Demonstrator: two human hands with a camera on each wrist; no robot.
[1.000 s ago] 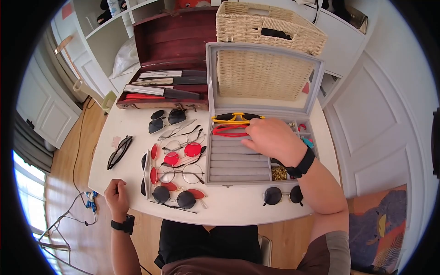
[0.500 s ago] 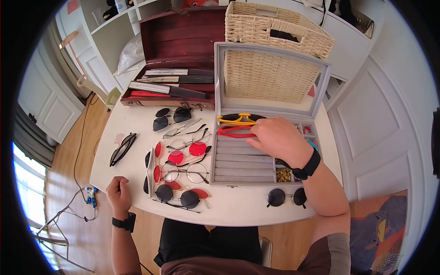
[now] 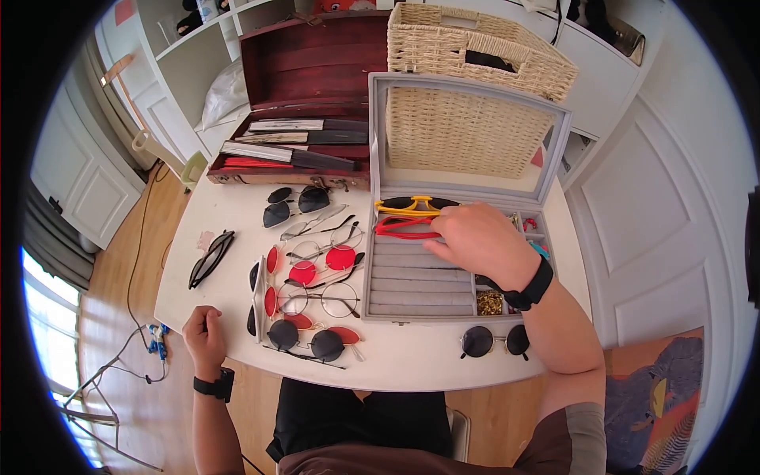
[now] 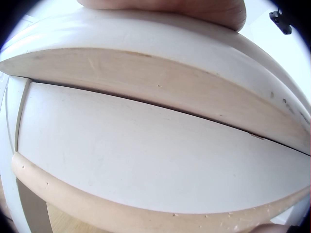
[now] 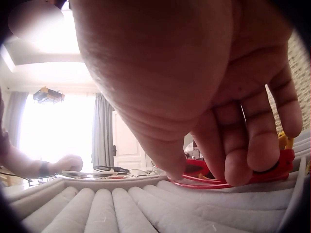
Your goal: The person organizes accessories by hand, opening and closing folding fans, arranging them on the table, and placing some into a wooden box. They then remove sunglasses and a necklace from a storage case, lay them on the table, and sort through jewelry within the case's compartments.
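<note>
My right hand (image 3: 492, 244) reaches into a grey padded display case (image 3: 423, 319) with its clear lid raised. Red-framed sunglasses (image 3: 405, 228) lie across the padded rolls at the back. In the right wrist view the thumb and fingertips (image 5: 238, 171) are around the red frame (image 5: 286, 167). Just behind it sit yellow-framed sunglasses (image 3: 414, 207), partly hidden by my hand. My left hand (image 3: 204, 339) rests at the table's front left edge, fingers loosely curled, holding nothing.
Several glasses, including round clear ones (image 3: 340, 299) and round dark ones (image 3: 326, 345), lie left of the case. Round sunglasses (image 3: 477, 341) lie in front of it. A dark red box (image 3: 293, 170) and a wicker basket (image 3: 475, 36) stand behind. Side compartments hold gold trinkets (image 3: 490, 302).
The head view has shifted slightly, moving the scene right in it. My right hand stays at the red sunglasses, and my left hand remains at the table edge.
</note>
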